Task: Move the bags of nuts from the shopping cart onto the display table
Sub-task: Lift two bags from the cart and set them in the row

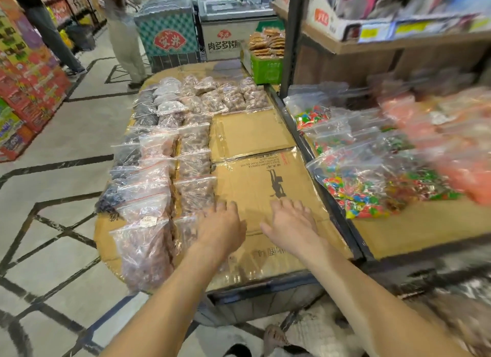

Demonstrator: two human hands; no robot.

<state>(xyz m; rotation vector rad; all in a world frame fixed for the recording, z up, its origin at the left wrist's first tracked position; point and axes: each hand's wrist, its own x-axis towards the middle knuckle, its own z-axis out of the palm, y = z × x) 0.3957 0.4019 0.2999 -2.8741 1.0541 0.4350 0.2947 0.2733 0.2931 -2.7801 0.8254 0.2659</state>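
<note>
Several clear zip bags of nuts [195,165] lie in rows on the cardboard-covered display table [252,136], filling its left side and far end. My left hand [221,225] stretches flat over the table, fingers straight, beside the nearest bag in the third row [187,230]. My right hand [291,219] hovers over bare cardboard at the near right, fingers spread and holding nothing. The shopping cart is out of view.
Bags of coloured candy [364,186] and orange snacks [457,154] fill the shelf table to the right, under a dark metal rack [292,37]. A green crate of snacks [265,66] and freezers [170,35] stand beyond. Two people stand in the aisle at upper left.
</note>
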